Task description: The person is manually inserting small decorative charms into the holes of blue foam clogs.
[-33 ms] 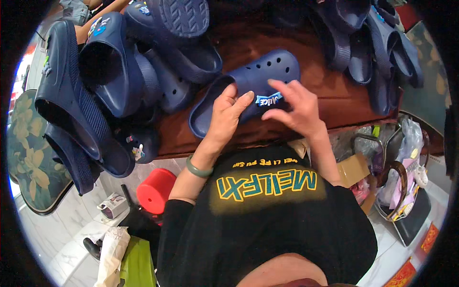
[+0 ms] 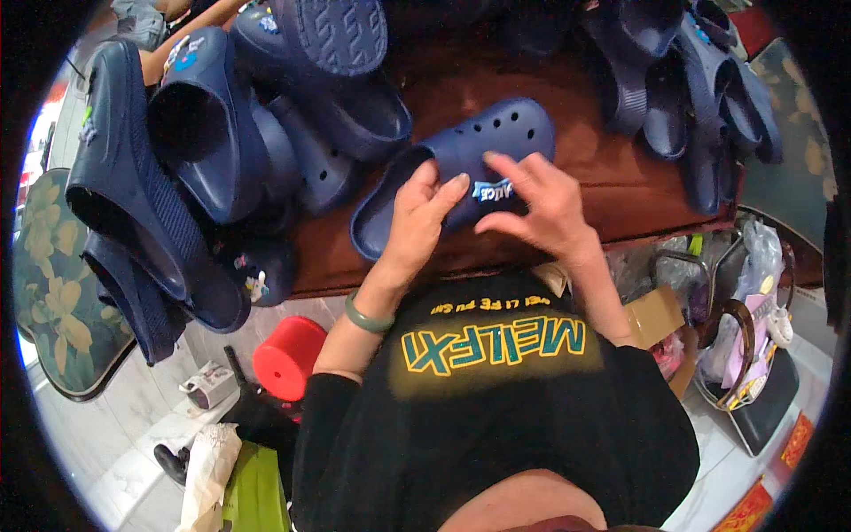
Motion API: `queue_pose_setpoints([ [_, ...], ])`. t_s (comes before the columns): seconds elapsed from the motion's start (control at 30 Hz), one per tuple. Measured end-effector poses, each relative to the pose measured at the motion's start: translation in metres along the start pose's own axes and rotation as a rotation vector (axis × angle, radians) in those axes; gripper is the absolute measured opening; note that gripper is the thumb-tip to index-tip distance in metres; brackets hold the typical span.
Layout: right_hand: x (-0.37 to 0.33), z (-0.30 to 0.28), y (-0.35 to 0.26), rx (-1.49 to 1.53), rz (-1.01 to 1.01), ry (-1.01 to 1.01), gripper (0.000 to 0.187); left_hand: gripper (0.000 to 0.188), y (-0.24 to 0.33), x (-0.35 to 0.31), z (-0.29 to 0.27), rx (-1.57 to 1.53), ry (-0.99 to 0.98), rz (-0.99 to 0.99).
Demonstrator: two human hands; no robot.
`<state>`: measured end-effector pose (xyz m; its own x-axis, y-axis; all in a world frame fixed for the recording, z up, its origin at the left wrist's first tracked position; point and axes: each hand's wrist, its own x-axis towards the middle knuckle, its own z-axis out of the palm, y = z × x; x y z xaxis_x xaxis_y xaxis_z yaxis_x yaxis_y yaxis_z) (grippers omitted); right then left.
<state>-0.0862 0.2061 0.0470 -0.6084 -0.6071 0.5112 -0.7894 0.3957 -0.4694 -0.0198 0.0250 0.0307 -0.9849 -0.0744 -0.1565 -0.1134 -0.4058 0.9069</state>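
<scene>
The navy clog [image 2: 461, 168], judged light, soft and flexible, is pinched at its strap by the left hand [image 2: 417, 226] and the right hand [image 2: 541, 199], best gripped there.

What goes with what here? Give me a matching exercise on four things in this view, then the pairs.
Things:
1. navy clog
2. red stool
3. green bangle
4. cardboard box

Places:
A. on the left wrist
B. on the pale floor, lower left of the table
C. below the table edge, by the right forearm
D. on the brown table, under both hands

Pairs: 1-D, 2-B, 3-A, 4-C
</scene>
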Motion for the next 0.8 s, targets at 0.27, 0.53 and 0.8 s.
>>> queue_pose_setpoints([
  [0.27, -0.011, 0.02, 0.004, -0.235, -0.146, 0.139, 0.058, 0.029, 0.001, -0.01, 0.002, 0.005, 0.005, -0.055],
  [0.53, -0.012, 0.04, 0.009, -0.27, -0.25, 0.303, 0.018, 0.03, -0.009, -0.012, -0.004, -0.073, -0.043, -0.049],
  [0.8, -0.004, 0.048, 0.046, -0.139, 0.031, 0.373, 0.009, 0.02, -0.008, 0.009, 0.001, 0.348, 0.12, 0.061],
])
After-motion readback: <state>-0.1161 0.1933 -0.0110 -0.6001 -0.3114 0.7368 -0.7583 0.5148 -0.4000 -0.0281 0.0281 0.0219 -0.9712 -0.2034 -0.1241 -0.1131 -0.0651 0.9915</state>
